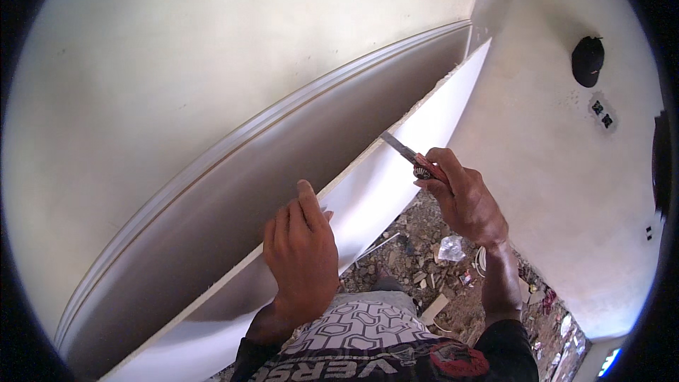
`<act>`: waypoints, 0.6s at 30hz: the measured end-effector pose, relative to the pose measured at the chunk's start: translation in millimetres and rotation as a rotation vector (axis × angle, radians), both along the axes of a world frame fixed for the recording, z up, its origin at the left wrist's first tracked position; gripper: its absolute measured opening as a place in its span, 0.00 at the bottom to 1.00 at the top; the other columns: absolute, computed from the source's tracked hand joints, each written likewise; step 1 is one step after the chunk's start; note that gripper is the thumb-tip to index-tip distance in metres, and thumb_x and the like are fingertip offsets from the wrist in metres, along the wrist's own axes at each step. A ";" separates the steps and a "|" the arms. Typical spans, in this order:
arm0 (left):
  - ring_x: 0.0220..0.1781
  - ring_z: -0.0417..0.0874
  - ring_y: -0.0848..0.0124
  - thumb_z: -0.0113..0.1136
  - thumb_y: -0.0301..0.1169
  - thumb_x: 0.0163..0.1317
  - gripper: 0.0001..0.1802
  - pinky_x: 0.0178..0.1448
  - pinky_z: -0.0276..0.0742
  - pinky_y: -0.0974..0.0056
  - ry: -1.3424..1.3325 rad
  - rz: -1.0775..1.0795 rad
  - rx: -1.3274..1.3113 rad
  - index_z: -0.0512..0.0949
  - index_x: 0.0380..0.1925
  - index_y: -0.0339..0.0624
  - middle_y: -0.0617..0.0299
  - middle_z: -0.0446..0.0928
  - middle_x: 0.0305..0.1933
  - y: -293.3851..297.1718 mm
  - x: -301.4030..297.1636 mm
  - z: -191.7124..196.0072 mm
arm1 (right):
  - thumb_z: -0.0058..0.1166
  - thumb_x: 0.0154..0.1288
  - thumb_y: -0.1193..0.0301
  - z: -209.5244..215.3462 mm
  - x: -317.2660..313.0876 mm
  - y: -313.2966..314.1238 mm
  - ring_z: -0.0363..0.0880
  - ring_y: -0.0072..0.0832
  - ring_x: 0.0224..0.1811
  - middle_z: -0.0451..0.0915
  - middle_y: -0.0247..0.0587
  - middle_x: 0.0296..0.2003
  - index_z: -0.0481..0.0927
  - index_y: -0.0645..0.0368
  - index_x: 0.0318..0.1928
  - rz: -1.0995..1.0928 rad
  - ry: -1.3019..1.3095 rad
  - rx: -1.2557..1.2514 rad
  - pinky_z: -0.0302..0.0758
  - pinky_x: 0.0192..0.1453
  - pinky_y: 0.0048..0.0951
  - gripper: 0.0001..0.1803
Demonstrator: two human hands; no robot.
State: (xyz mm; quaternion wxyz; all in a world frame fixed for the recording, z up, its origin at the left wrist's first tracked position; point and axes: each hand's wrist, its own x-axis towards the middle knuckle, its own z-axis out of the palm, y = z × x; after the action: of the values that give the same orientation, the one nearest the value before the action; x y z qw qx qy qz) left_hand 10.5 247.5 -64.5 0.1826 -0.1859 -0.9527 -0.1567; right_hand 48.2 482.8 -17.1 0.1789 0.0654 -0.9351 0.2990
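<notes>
— Plasterboard, was it, under the left hand [300, 251]?

— Yes, a white plasterboard sheet [396, 170] stood on edge and leaned toward a second, shadowed board [283, 170] behind it. The left hand lay on the sheet's top edge, fingers together and curled over it, palm pressed to the near face.

— And further right?

— The right hand [463, 198] was closed in a fist round a red utility knife [417, 159]. Its blade was out and pointed up and left, with the tip at the sheet's top edge, just beyond the left hand's fingertips.

— What stood about them?

— Left of and above both hands, a pale wall [177, 64] with a curved moulding [233, 141] running along the top of the rear board. Below the right hand, the floor was strewn with rubble [417, 255]: stones, a wood offcut [433, 308] and a crumpled clear plastic wrapper [450, 247].

— Any labels or packets?

— Small bright scraps lay lower right of the right wrist, too small to tell. On the side wall [537, 155], to the right of that hand, were a dark round hole [587, 60] and, under it, two small dark square openings [602, 114].
</notes>
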 end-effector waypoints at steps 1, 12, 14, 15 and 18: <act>0.56 0.78 0.52 0.67 0.38 0.62 0.26 0.54 0.76 0.48 0.005 0.001 0.046 0.74 0.60 0.49 0.51 0.77 0.50 -1.6 -1.1 -4.6 | 0.57 0.70 0.73 -8.9 2.1 -0.8 0.86 0.50 0.45 0.84 0.54 0.42 0.69 0.58 0.54 -0.045 0.005 -0.018 0.83 0.43 0.46 0.16; 0.38 0.83 0.59 0.69 0.44 0.59 0.20 0.42 0.75 0.54 0.270 0.073 0.010 0.78 0.44 0.43 0.58 0.79 0.36 -14.5 -5.3 -6.9 | 0.48 0.76 0.54 -7.8 -2.0 -61.4 0.79 0.32 0.24 0.77 0.41 0.28 0.74 0.58 0.57 -0.129 0.052 0.603 0.76 0.25 0.35 0.22; 0.36 0.82 0.60 0.69 0.46 0.59 0.19 0.40 0.74 0.54 0.283 0.073 0.040 0.78 0.41 0.44 0.58 0.79 0.35 -11.0 -6.6 -8.2 | 0.44 0.78 0.53 -15.1 -7.3 -59.4 0.78 0.29 0.16 0.74 0.39 0.23 0.76 0.60 0.51 -0.120 0.184 0.706 0.74 0.18 0.31 0.22; 0.36 0.82 0.60 0.69 0.46 0.59 0.20 0.40 0.74 0.54 0.289 0.078 0.052 0.77 0.39 0.44 0.59 0.79 0.35 -9.4 -6.1 -8.0 | 0.44 0.78 0.53 -17.8 -8.1 -59.3 0.79 0.28 0.17 0.75 0.38 0.23 0.76 0.60 0.51 -0.109 0.201 0.737 0.74 0.18 0.30 0.22; 0.35 0.82 0.60 0.69 0.48 0.59 0.20 0.38 0.73 0.54 0.306 0.087 0.080 0.77 0.38 0.44 0.60 0.78 0.33 -5.0 -7.3 -9.0 | 0.44 0.78 0.53 -15.4 -12.0 -67.2 0.78 0.23 0.17 0.75 0.34 0.23 0.75 0.59 0.52 -0.048 0.200 0.861 0.73 0.16 0.28 0.22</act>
State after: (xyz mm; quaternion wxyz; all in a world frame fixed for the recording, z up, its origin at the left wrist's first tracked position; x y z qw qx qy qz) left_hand 3.1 242.5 -73.5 0.3394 -0.1587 -0.9139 -0.1565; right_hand 36.2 415.6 -32.4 0.2320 0.1411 -0.9536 -0.1299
